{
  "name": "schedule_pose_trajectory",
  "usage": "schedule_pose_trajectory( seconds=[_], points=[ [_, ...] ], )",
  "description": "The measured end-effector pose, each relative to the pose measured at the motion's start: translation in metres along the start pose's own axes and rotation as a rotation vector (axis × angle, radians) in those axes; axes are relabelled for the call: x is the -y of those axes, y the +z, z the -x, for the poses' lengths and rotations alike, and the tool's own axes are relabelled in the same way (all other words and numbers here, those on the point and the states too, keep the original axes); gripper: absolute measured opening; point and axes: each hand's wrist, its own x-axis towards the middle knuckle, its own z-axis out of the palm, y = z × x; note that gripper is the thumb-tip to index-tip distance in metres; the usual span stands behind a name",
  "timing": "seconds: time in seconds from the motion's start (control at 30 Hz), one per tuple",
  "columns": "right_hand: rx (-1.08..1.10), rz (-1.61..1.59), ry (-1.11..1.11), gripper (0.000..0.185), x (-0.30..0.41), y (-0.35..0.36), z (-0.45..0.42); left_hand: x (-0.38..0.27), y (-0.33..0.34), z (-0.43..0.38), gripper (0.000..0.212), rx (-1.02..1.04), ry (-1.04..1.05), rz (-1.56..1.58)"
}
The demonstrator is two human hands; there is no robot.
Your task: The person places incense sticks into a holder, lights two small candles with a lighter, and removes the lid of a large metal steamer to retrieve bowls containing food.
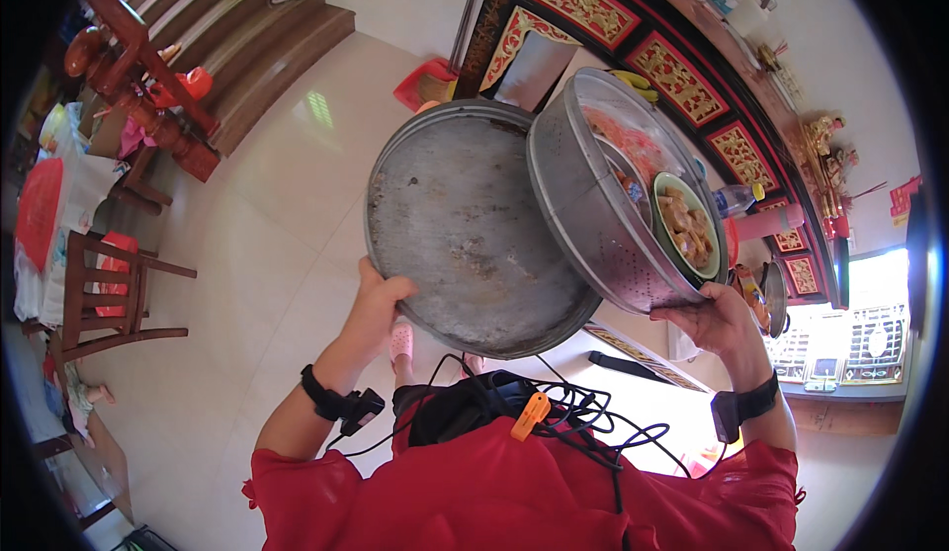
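Note:
My left hand [379,297] grips the near-left rim of a large round metal lid or tray [474,232], grey with dark stains. The thumb lies over its edge. On the right, my right hand [708,320] holds the lower rim of a round metal steamer basket [574,173] with small holes in its wall. The basket is tilted and overlaps the lid's right side. Inside it are a green bowl [714,256] of pale brown food pieces [683,226], a second bowl [614,152] partly hidden by the basket wall, and reddish shredded food or netting [630,136].
Beyond the basket stands a black and red cabinet with gilt carvings [671,80], with bananas [635,85], a plastic bottle [736,197] and a pink flask [771,221] nearby. A red dustpan [415,91] lies ahead. Left are wooden stairs [296,54], a chair [104,295] and another person's limb [96,394]. Cables [593,403] hang at my waist.

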Motion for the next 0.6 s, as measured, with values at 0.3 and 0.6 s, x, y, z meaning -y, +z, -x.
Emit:
schedule_pose_trajectory(
  seconds=[0.3, 0.6],
  points=[
    [0.058, 0.029, -0.077, 0.067, -0.013, 0.01, 0.004, 0.02, -0.006, -0.009, 0.067, 0.137, -0.156, -0.057],
    [0.016, -0.054, -0.12, 0.063, -0.049, 0.03, 0.026, 0.024, 0.014, -0.022, 0.069, 0.295, -0.219, -0.2]
  ],
)
